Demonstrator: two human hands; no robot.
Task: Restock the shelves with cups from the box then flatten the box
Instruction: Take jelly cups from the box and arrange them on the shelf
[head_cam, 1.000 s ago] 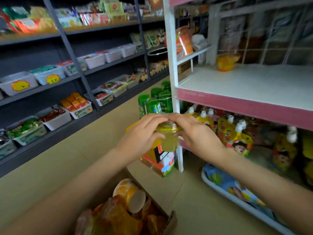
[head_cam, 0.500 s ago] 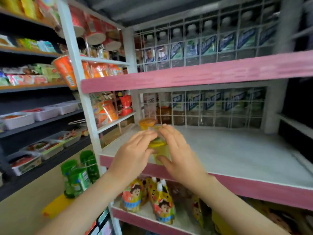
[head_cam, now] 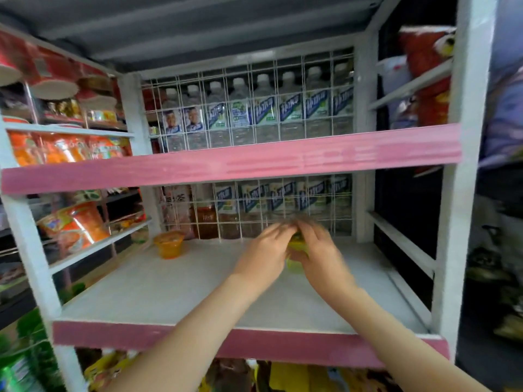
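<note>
- While an orange cup (head_cam: 169, 244) stands at the shelf's (head_cam: 175, 290) back-left corner, the left hand (head_cam: 261, 254) and right hand (head_cam: 321, 257) together clasp a yellow-green cup (head_cam: 297, 254) over mid-shelf.
- Restocking looks barely begun — box out of view, not judged flattened.

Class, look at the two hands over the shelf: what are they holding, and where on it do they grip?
A small yellow-green cup, gripped on opposite sides by the left hand and right hand.

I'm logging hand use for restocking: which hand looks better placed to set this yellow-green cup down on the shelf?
Neither clearly: left hand and right hand both clasp the yellow-green cup over the white shelf. The right may suit slightly, leaving the left nearer the orange cup.
</note>
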